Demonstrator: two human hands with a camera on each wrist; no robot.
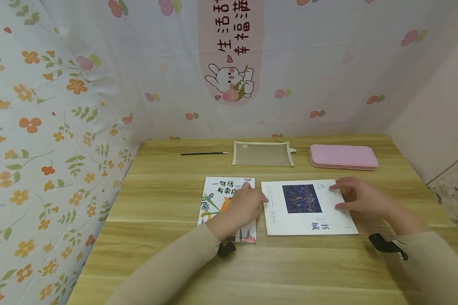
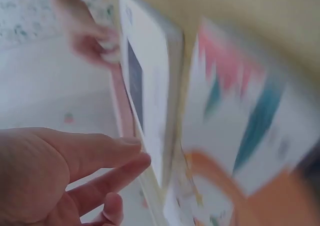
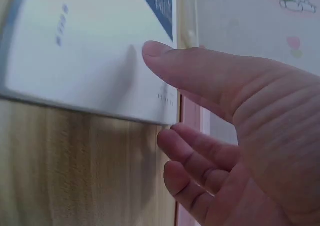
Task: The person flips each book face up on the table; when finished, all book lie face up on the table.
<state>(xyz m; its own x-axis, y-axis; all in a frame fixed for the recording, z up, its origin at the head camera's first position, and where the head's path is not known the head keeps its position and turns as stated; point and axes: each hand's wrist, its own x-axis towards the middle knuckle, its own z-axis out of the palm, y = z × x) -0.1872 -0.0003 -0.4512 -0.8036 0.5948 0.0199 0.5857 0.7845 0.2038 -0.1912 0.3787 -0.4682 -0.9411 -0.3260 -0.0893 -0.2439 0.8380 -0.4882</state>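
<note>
A white magazine [image 1: 330, 222] with a dark picture lies on the wooden table. Left of it is a colourful illustrated book [image 1: 248, 233], partly covered by my left hand [image 1: 245, 207]. The left fingertips reach to the magazine's left edge; in the left wrist view thumb and forefinger come close together beside that edge, with no grip on it showing. Over the magazine's right edge is my right hand [image 1: 362, 198], thumb and fingers spread apart. Seen from the right wrist, the thumb [image 3: 170, 60] overlaps the cover while the other fingers extend past the edge.
Behind the books, a black pencil [image 1: 204, 153] lies at left, a translucent zip pouch [image 1: 263, 154] in the middle and a pink pencil case [image 1: 343, 156] at right. A patterned cloth [image 1: 168, 67] hangs along the table's far edge.
</note>
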